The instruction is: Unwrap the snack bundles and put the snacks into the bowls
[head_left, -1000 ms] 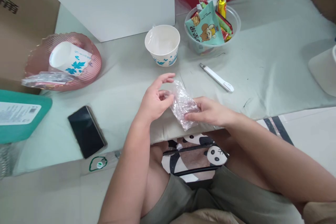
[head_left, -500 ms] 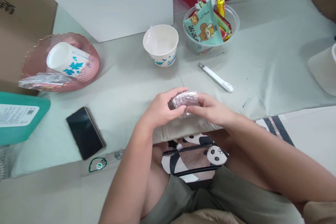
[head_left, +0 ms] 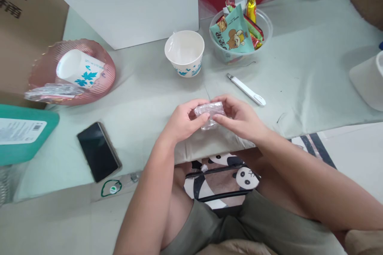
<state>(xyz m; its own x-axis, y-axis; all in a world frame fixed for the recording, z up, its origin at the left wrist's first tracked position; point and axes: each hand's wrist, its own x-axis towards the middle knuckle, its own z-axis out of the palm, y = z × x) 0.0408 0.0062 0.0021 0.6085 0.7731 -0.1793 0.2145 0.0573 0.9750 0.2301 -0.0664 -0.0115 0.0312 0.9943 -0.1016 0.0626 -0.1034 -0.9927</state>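
Between my two hands is a small bundle in clear bubble wrap (head_left: 210,110), held just above the table's front edge. What is inside the wrap cannot be made out. My left hand (head_left: 187,119) closes on its left side, thumb across the near face. On the right side my right hand (head_left: 237,116) grips it, with the thumb in front and fingers behind. Beyond the hands stands a white paper cup (head_left: 184,53) with blue leaf prints. A white utility knife (head_left: 245,89) lies to the right of the cup.
A black phone (head_left: 99,151) lies at the left front. Behind it are a pink ribbed bowl (head_left: 104,67) holding a paper cup, and a green container (head_left: 26,135). A clear tub (head_left: 266,28) of snack packets stands at the back, near a white box (head_left: 143,8). A white vessel (head_left: 369,79) is far right.
My right fingers have shifted up and over the far side of the bubble-wrapped bundle, which has turned slightly. Both hands keep hold of it. The view has tilted a little.
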